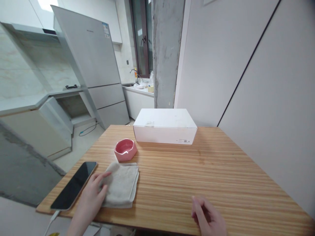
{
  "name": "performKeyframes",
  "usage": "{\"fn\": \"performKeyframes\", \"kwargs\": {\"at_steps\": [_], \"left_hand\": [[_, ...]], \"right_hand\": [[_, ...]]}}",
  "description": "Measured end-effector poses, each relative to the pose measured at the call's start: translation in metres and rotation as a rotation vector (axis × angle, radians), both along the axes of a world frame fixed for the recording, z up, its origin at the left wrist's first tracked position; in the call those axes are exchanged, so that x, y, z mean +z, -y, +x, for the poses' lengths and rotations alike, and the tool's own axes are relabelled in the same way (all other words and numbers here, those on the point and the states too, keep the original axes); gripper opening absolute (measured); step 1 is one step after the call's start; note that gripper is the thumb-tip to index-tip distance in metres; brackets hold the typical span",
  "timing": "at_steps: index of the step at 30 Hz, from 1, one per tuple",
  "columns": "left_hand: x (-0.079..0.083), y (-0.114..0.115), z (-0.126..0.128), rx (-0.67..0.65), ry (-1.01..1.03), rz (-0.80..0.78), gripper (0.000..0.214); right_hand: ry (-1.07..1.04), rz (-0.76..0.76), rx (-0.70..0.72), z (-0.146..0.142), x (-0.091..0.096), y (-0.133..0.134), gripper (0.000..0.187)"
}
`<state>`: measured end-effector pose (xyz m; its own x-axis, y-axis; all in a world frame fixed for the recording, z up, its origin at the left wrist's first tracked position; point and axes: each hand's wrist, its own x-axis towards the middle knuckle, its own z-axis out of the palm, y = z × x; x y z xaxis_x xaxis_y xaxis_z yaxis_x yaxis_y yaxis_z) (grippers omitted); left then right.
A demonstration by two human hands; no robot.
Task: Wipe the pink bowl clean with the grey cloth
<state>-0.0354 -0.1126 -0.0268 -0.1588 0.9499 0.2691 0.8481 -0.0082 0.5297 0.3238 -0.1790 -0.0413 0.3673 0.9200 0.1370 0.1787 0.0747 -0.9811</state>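
My left hand (94,194) lies over the left edge of a folded light-grey cloth (123,186), with the index finger stretched out and the thumb apart. It is open and seems to touch the cloth without gripping it. Just left of that hand is a black-screened smartphone (74,186) with a white cable plugged into its near end. My right hand (208,214) is at the near edge of the table, its fingers curled in and nothing visible in them. Behind the cloth sits a pink angular bowl (125,150), which looks bare inside.
A closed white box (164,126) stands at the far side of the wooden table (221,170). A white wall (278,98) runs along the right. Beyond the table are a silver refrigerator (91,49), a concrete pillar (167,52) and a sink tap (136,74).
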Motion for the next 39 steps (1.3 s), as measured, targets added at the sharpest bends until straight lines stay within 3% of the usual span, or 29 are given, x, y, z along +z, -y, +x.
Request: {"fn": "performKeyframes", "kwargs": {"at_steps": [2, 5, 6, 8, 9, 12, 15, 19, 24, 39], "left_hand": [[0.004, 0.003, 0.004, 0.039, -0.058, 0.043, 0.035], [0.019, 0.009, 0.035, 0.137, -0.145, 0.31, 0.034], [0.025, 0.011, 0.05, 0.122, -0.115, 0.398, 0.034], [0.034, 0.015, 0.087, -0.03, 0.07, 0.444, 0.026], [0.036, 0.016, 0.106, -0.131, 0.194, 0.393, 0.023], [0.032, 0.014, 0.157, -0.351, 0.646, 0.021, 0.03], [0.018, 0.008, 0.188, -0.418, 0.829, -0.186, 0.036], [0.006, 0.003, 0.197, -0.42, 0.739, -0.154, 0.035], [0.003, 0.006, 0.195, -0.466, 0.667, -0.182, 0.035], [0.004, 0.01, 0.197, -0.489, 0.632, -0.185, 0.033]], "right_hand": [[-0.098, -0.061, 0.058, 0.004, 0.0, -0.005, 0.043], [-0.18, -0.126, 0.157, 0.01, 0.003, -0.014, 0.042], [-0.186, -0.13, 0.185, 0.01, 0.005, -0.018, 0.042], [-0.185, -0.118, 0.215, 0.007, 0.009, -0.027, 0.04], [-0.185, -0.109, 0.226, 0.003, 0.011, -0.031, 0.039], [-0.182, -0.102, 0.26, -0.01, 0.01, -0.042, 0.039], [-0.195, -0.149, 0.304, -0.02, 0.002, -0.047, 0.039], [-0.081, -0.16, 0.349, -0.023, -0.004, -0.045, 0.035], [0.07, -0.12, 0.366, -0.024, 0.003, -0.041, 0.033], [0.081, -0.11, 0.36, -0.024, 0.005, -0.039, 0.033]]}}
